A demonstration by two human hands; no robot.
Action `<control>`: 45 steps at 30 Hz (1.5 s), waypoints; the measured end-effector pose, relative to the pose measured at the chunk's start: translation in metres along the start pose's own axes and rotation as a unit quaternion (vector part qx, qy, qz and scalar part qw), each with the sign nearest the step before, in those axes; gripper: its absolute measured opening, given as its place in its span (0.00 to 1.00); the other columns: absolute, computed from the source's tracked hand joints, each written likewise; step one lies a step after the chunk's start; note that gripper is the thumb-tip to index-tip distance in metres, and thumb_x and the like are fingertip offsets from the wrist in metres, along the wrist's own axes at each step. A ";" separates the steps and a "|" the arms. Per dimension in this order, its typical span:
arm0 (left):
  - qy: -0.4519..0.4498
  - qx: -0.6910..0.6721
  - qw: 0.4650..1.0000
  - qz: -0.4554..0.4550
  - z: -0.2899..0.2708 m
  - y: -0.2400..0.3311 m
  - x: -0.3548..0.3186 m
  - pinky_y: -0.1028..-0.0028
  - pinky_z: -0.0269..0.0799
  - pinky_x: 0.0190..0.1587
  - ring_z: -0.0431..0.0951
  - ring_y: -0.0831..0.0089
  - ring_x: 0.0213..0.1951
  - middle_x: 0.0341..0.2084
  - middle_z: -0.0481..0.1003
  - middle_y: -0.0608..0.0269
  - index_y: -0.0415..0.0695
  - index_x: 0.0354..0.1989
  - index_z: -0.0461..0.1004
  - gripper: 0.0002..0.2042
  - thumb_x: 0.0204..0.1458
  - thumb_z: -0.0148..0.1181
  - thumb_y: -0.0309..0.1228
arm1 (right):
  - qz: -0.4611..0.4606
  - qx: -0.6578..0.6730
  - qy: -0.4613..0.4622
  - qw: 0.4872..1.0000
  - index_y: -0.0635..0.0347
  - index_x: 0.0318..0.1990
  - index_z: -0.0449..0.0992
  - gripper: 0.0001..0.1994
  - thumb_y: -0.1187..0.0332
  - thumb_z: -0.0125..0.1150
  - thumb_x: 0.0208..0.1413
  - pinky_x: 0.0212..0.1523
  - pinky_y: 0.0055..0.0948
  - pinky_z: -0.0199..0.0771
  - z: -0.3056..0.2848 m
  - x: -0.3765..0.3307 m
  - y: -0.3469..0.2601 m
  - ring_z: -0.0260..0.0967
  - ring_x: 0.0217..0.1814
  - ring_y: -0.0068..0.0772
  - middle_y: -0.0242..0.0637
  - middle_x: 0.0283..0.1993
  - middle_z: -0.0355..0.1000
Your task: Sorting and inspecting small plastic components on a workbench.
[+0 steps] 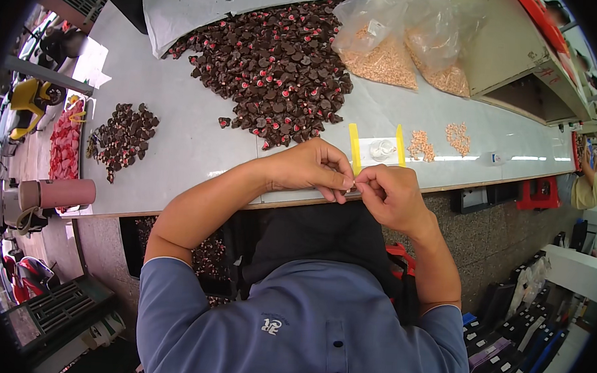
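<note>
My left hand and my right hand meet at the table's near edge, fingertips pinched almost together. Whatever they hold between them is too small to make out. Just beyond, two yellow tape strips flank a white patch with a clear, glossy blob on it. To the right of that lie two small clusters of beige pieces, one nearer and one farther right. A large heap of small dark brown pieces, many with pink-red spots, spreads beyond my left hand.
Farther left are a smaller dark heap, a pink tumbler lying sideways in view and red pieces. Clear bags of beige pieces stand at the back, beside an open-fronted box. A red stool is beyond the table's right part.
</note>
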State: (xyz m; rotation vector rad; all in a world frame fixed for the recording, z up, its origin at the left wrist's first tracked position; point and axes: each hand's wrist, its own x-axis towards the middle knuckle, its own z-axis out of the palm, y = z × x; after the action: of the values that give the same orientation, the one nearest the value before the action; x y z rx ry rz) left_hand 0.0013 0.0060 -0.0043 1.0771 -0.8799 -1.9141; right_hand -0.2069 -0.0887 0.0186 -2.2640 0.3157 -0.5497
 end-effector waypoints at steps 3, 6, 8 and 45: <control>0.004 -0.005 1.000 -0.001 0.000 -0.001 0.002 0.77 0.80 0.35 0.83 0.71 0.35 0.33 0.80 0.56 0.36 0.39 0.78 0.10 0.55 0.65 0.30 | -0.036 -0.043 0.005 0.998 0.58 0.33 0.74 0.06 0.75 0.65 0.50 0.17 0.30 0.60 -0.003 0.001 0.001 0.64 0.14 0.31 0.30 0.14 0.65; 0.014 -0.008 1.000 0.005 0.001 -0.002 0.003 0.77 0.80 0.35 0.83 0.71 0.35 0.36 0.80 0.56 0.35 0.41 0.78 0.11 0.55 0.65 0.29 | -0.046 -0.076 0.012 0.996 0.61 0.31 0.74 0.05 0.79 0.65 0.48 0.17 0.26 0.58 -0.017 0.005 -0.001 0.62 0.14 0.27 0.31 0.16 0.65; 0.017 -0.005 1.000 0.012 0.002 -0.002 0.003 0.77 0.79 0.35 0.83 0.71 0.35 0.37 0.81 0.55 0.35 0.43 0.78 0.11 0.55 0.65 0.28 | -0.039 -0.131 -0.001 0.991 0.60 0.32 0.74 0.06 0.79 0.64 0.47 0.19 0.30 0.61 -0.030 0.008 0.000 0.65 0.16 0.32 0.32 0.17 0.67; 0.070 -0.046 0.996 0.032 0.000 -0.001 0.003 0.76 0.79 0.42 0.83 0.69 0.40 0.40 0.80 0.53 0.35 0.49 0.77 0.13 0.57 0.62 0.27 | -0.049 -0.162 -0.005 0.986 0.59 0.33 0.73 0.06 0.78 0.64 0.49 0.18 0.30 0.62 -0.014 0.021 -0.012 0.67 0.15 0.33 0.33 0.17 0.68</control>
State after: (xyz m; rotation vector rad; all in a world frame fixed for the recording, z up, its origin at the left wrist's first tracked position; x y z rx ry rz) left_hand 0.0001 0.0038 -0.0069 1.1004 -0.7327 -1.7847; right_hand -0.1948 -0.0972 0.0421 -2.6062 0.3077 -0.5719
